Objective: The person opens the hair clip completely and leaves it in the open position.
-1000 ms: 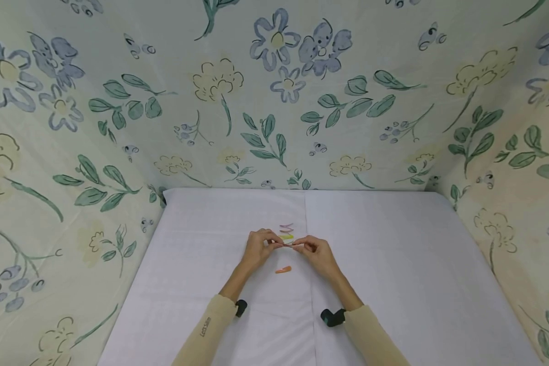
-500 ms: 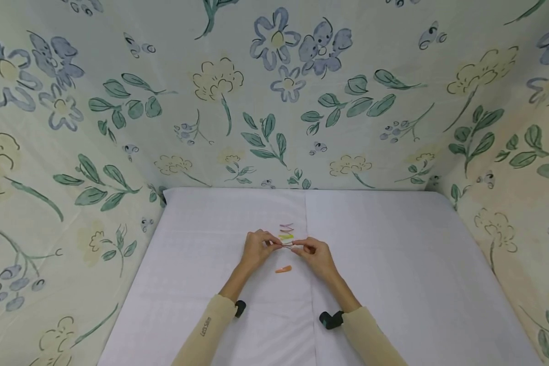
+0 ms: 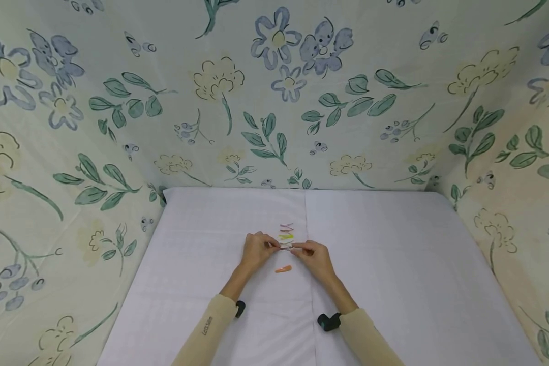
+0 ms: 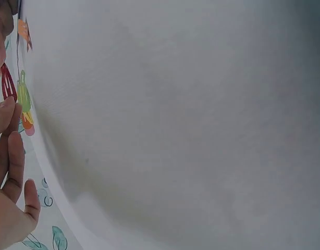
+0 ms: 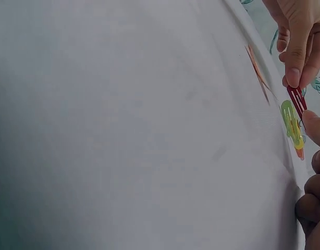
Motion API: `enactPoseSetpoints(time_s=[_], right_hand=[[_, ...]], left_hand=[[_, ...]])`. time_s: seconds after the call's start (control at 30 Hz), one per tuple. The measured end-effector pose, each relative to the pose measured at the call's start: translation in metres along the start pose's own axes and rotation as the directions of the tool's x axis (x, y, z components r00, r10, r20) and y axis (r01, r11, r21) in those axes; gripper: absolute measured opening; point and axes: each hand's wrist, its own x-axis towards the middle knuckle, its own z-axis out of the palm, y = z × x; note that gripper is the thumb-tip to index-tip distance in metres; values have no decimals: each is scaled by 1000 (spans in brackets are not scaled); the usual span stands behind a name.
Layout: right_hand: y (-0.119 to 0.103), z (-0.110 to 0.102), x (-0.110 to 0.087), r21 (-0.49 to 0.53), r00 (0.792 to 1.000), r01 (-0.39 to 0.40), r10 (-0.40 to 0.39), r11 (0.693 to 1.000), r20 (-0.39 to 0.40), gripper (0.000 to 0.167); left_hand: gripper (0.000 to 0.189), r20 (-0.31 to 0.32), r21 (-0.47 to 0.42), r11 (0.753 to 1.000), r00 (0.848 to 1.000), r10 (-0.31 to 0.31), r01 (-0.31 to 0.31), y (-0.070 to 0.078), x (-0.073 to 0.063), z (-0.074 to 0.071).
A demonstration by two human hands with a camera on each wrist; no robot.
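Observation:
A dark red snap hair clip (image 5: 297, 99) is stretched between my two hands, just above the cloth. My left hand (image 3: 257, 251) pinches one end with thumb and finger. At the other end, my right hand (image 3: 314, 258) pinches it between thumb and forefinger. Right behind the held clip in the wrist views lie a green hair clip (image 4: 23, 91) and a yellow hair clip (image 3: 286, 236). Closer to me, an orange hair clip (image 3: 283, 269) lies alone on the cloth. Whether the red clip is snapped flat or bent cannot be made out.
White cloth (image 3: 384, 264) covers the table. Beyond the yellow clip, a pinkish clip (image 3: 286, 224) heads the row of clips. Floral curtains (image 3: 178, 137) hang behind the table and at both sides. Dark wrist cameras (image 3: 329, 322) sit at my sleeves.
Both hands, still pinching the red clip, have drifted slightly toward me, and the right forearm a little left. More of the row of clips behind shows now. The orange clip has not moved.

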Motion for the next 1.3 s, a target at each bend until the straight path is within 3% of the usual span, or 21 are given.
enactPoseSetpoints(time_s=[0.4,0.7,1.3], right_hand=[[-1,5,-2,-196,1000,20,-21,980,-1,19],[-5,5,1,-287,1000,11,-11,958,3,22],[-3,5,2,-291,999,-26,34,957,25,25]], left_hand=[[9,91,91,996,996,-7,-1,-2,-1,4],[8,72,142,989,997,33,-43,0,4,6],[8,63,171,985,998,-2,-9,-3,0,6]])
